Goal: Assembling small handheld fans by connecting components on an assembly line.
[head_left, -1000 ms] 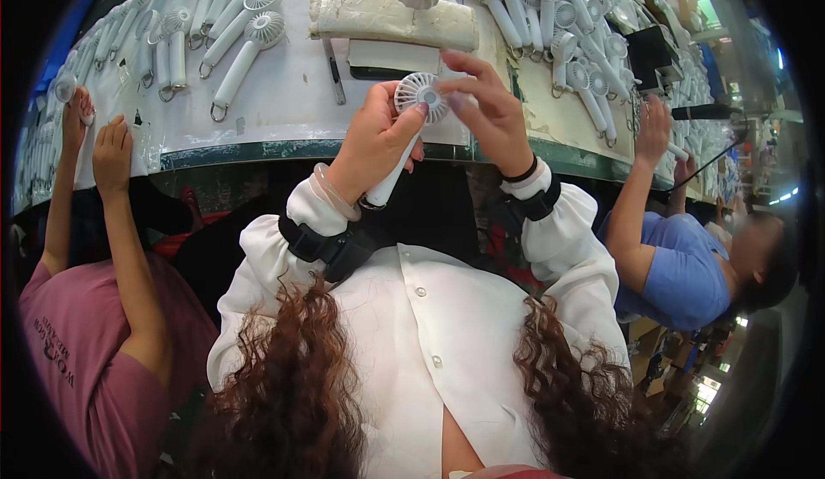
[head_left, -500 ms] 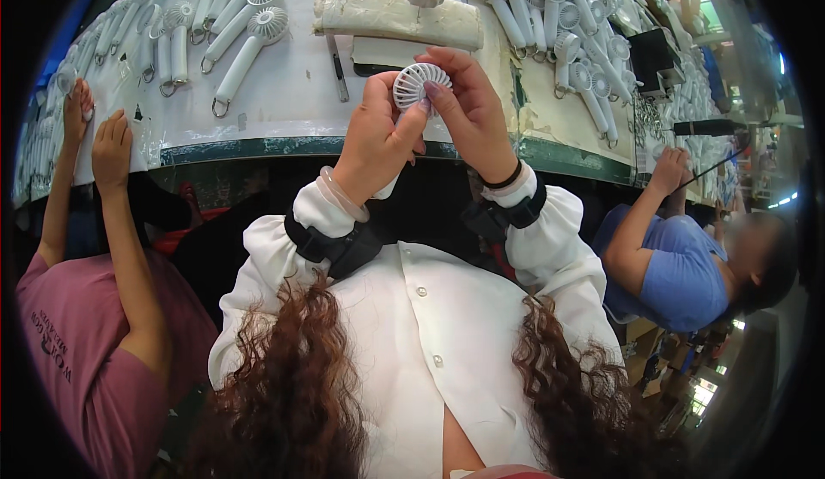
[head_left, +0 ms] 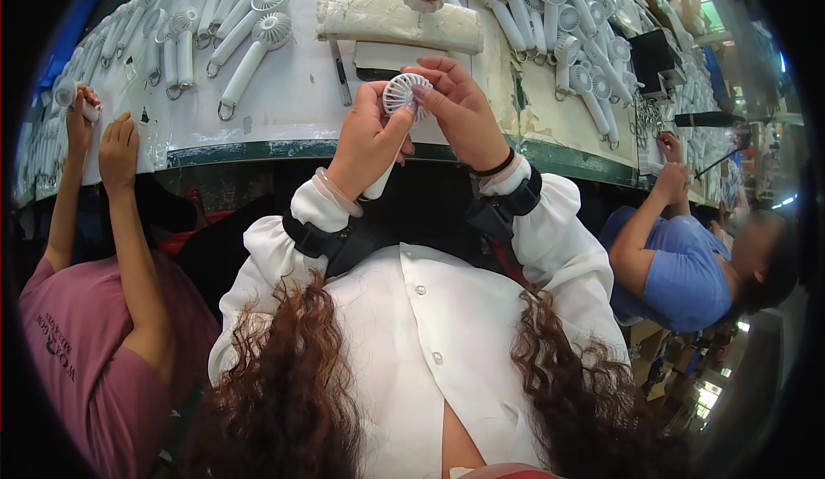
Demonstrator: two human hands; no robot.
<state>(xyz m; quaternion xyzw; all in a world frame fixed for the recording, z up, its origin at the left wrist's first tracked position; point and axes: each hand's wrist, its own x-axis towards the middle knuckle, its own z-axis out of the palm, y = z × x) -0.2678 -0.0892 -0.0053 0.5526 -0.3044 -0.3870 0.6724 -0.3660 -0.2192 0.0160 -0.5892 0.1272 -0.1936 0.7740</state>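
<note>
A white handheld fan (head_left: 397,92) with a round slatted grille is between my hands, just in front of the bench edge. My left hand (head_left: 365,140) is closed around it, the thumb against the grille's lower side; part of the white handle shows below, near the wrist. With its thumb on the grille, my right hand (head_left: 474,127) grips the fan head from the other side. Its upper fingers reach past the rim. The back of the fan and some fingertips are hidden.
Many white fans lie on the bench at left (head_left: 247,71) and right (head_left: 559,15). A cream wrapped block (head_left: 400,22) and a dark slim tool (head_left: 342,79) lie ahead. Co-workers' hands are at the left (head_left: 118,148) and right (head_left: 672,178).
My hands have brought the fan slightly lower and to the left, and its grille has tilted. More of the handle shows below my left hand.
</note>
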